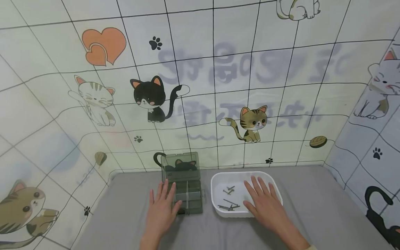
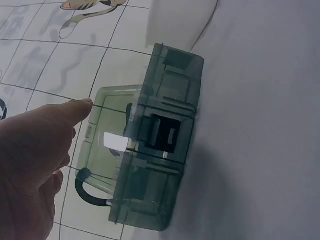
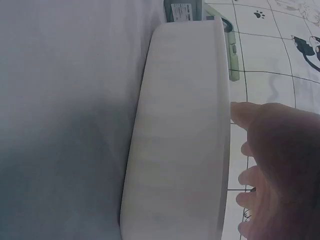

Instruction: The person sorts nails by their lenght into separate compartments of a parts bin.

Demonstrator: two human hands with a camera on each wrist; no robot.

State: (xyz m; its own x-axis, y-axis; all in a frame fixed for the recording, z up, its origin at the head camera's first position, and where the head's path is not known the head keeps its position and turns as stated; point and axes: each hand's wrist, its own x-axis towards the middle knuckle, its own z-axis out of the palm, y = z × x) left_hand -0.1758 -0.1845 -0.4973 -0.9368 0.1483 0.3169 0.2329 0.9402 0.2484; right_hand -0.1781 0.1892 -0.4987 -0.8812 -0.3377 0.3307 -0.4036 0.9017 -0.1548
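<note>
A green see-through compartment box (image 1: 194, 205) stands on the grey cloth with its lid (image 1: 168, 166) raised against the backdrop. My left hand (image 1: 160, 210), fingers spread, is over the box's left side; in the left wrist view the thumb is apart from the box (image 2: 150, 195). To the right is a white tray (image 1: 215, 194) with several screws (image 1: 229, 205) in two loose groups, longer ones in front and shorter ones behind. Over the tray's right part hovers my right hand (image 1: 265, 205), fingers straight and spread. Neither hand holds anything.
A grey cloth (image 1: 125, 208) covers the work surface. Behind and at both sides rises a white grid-patterned sheet (image 1: 200, 104) printed with cartoon cats, paws and a heart. The box and tray stand side by side with a narrow gap.
</note>
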